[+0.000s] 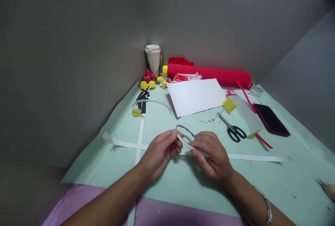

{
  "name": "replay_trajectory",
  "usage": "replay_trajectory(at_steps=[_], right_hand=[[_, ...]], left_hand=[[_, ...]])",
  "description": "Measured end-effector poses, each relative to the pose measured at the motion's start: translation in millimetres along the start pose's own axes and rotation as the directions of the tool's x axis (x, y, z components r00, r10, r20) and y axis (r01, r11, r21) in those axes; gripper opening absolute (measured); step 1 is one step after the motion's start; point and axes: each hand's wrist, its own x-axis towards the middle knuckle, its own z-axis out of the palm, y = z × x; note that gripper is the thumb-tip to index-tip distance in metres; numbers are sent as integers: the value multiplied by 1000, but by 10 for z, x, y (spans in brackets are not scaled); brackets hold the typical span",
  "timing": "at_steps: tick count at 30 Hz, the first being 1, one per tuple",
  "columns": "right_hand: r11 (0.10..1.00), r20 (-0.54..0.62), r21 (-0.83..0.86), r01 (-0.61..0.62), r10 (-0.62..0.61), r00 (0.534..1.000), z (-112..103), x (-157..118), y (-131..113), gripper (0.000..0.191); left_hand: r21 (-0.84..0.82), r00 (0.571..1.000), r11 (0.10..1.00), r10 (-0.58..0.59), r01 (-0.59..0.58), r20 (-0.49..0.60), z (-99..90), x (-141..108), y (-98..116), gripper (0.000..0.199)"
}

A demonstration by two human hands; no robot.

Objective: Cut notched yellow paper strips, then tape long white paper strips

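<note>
A thin ring (186, 129), white outside with a dark blue patterned part inside, is held between my two hands above the table. My left hand (163, 149) pinches its left side between thumb and fingers. On the ring's right side, my right hand (213, 154) grips with thumb and fingers. Beneath my hands a long white strip (256, 157) runs across the table. It crosses another white strip (140, 137) left of my left hand. What lies inside my curled fingers is hidden.
Black-handled scissors (232, 130), a phone (270, 118) and a yellow-ended grey strip (247, 114) lie to the right. Farther back are a white sheet (196, 96), a red roll (217, 75), a cup (153, 60) and small yellow pieces (144, 85). Pointed tips (323, 183) show at the right edge.
</note>
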Motion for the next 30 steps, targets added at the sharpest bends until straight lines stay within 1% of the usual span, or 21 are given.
replay_trajectory(at_steps=[2, 4, 7, 10, 12, 15, 19, 22, 26, 27, 28, 29, 30], right_hand=[[1000, 4, -17, -1, 1, 1000, 9, -9, -1, 20], [1000, 9, -24, 10, -10, 1000, 18, -18, -5, 18], [1000, 17, -17, 23, -22, 1000, 18, -21, -12, 15], [1000, 21, -4, 18, -18, 1000, 6, -18, -6, 17], [1000, 20, -3, 20, -20, 1000, -2, -20, 8, 18], [999, 30, -5, 39, -39, 999, -5, -31, 30, 18], [999, 39, -4, 47, -47, 998, -6, -33, 34, 17], [999, 39, -5, 41, -40, 998, -15, -20, 16, 16], [999, 25, -8, 40, -39, 999, -25, -4, -1, 17], [999, 18, -17, 40, -40, 999, -24, -2, -1, 17], [999, 10, -29, 40, -40, 999, -22, -1, 1, 17], [998, 1, -42, 40, -40, 999, -18, -1, 3, 16], [998, -6, -55, 38, -39, 999, -14, -1, 6, 16]], left_hand=[[92, 999, 996, -17, 14, 31, 20, -11, -16, 23], [150, 998, 988, -35, 28, 43, 26, -17, -33, 23], [111, 999, 993, -40, 36, 29, 7, -15, -35, 24], [32, 999, 999, -32, 31, 26, -15, -13, -12, 23], [20, 999, 999, -25, 25, 29, -14, -15, 3, 26], [57, 999, 998, -15, 13, 31, 0, -17, 15, 28], [92, 999, 996, -23, 18, 45, 3, -14, 20, 20], [106, 997, 994, -7, -1, 74, -12, -13, 22, 17], [147, 994, 989, -2, -15, 112, -21, -17, 9, 25], [181, 996, 983, 7, -24, 91, -18, -19, 3, 27], [231, 998, 972, 35, -44, 46, -13, -22, -3, 28], [297, 996, 952, 85, -77, -13, -6, -26, -9, 26], [372, 985, 921, 155, -118, -70, 2, -32, -16, 23]])
